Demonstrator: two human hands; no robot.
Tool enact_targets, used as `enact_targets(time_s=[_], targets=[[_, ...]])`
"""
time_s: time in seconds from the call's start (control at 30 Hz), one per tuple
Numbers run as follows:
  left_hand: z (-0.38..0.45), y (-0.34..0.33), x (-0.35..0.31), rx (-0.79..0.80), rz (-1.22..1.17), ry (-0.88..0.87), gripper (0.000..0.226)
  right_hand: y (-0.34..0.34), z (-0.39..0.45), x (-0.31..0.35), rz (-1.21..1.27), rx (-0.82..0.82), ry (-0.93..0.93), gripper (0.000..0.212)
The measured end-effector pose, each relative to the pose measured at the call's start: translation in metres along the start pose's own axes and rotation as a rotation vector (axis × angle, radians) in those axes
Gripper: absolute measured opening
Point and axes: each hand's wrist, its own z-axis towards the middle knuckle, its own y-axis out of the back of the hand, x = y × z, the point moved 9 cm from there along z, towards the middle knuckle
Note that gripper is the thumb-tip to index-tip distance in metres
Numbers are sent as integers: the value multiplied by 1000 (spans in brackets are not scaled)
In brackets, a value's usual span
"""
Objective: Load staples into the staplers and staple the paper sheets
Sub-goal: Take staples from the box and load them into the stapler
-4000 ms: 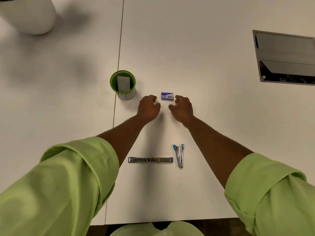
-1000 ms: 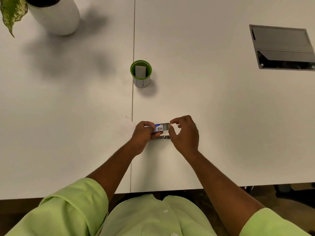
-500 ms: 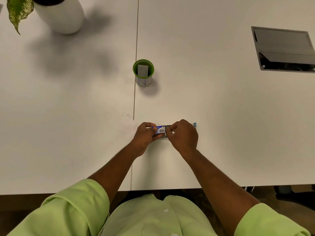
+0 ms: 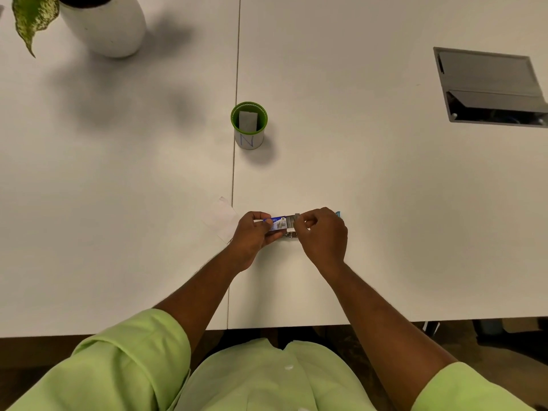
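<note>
Fingers [image 4: 299,219] of R hand [image 4: 323,235] pinch staple strip [image 4: 292,220] out of box [image 4: 275,224] that L hand [image 4: 252,232] grips steady, near table [image 4: 385,232] front edge.

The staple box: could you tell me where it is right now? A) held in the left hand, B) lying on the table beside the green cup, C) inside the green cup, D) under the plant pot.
A: the left hand grips the blue staple box, while the right hand pinches its grey inner part.

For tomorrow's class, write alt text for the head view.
Left hand holds a blue staple box while the right hand pinches a grey staple strip at its open end, above a white table with a green cup.
</note>
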Motion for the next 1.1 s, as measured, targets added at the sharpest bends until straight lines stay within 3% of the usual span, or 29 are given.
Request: enact_targets(time_s=[0.17, 0.47, 0.93, 1.1], targets=[[1, 1, -1, 4, -42, 16, 11, 10, 5, -20, 208, -63, -169, 17], [5, -1, -5, 22, -71, 12, 11, -6, 4, -29, 466, 86, -260, 8], [4, 1, -5, 10, -36, 10, 10, -10, 5, -20, 491, 130, -216, 10], [3, -1, -3, 6, -18, 13, 15, -7, 3, -7, 292, 78, -80, 9]])
